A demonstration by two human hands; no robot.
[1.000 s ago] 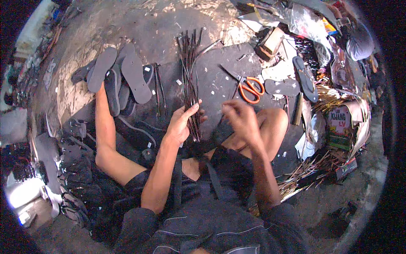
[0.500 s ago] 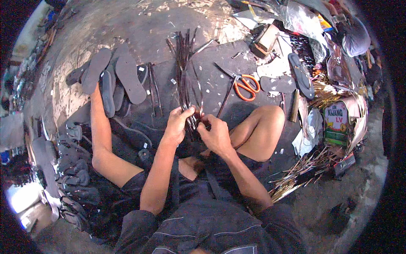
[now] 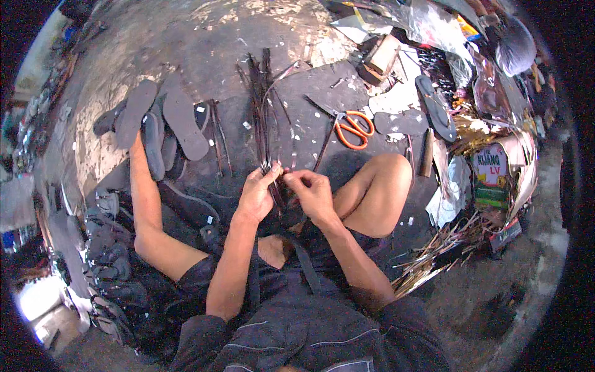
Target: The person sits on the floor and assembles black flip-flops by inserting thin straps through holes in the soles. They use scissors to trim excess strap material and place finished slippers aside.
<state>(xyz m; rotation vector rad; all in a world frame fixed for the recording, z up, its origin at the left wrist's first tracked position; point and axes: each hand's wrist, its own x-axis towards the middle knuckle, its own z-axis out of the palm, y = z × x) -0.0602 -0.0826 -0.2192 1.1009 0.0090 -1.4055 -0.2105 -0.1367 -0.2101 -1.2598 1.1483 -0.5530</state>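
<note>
Gripping a bundle of dark thin strips [image 3: 263, 118] at its near end, left hand [image 3: 257, 195] fingers wrapped around it, right hand [image 3: 314, 193] fingers pinching it just beside; fanning out over the dark floor mat [image 3: 310, 99], near orange-handled scissors [image 3: 353, 129] and grey sandal soles [image 3: 158, 121].

Straight ahead of my hands the bundle of thin dark strips [image 3: 263, 111] blocks the floor. To its left, a pile of flat dark rubber sandal soles [image 3: 164, 124] fills the ground; to its right lie orange-handled scissors [image 3: 352, 128]. Between strips and scissors, bare dark mat [image 3: 304, 118] leaves me passage. My raised right knee [image 3: 387, 186] walls off that side.
</note>
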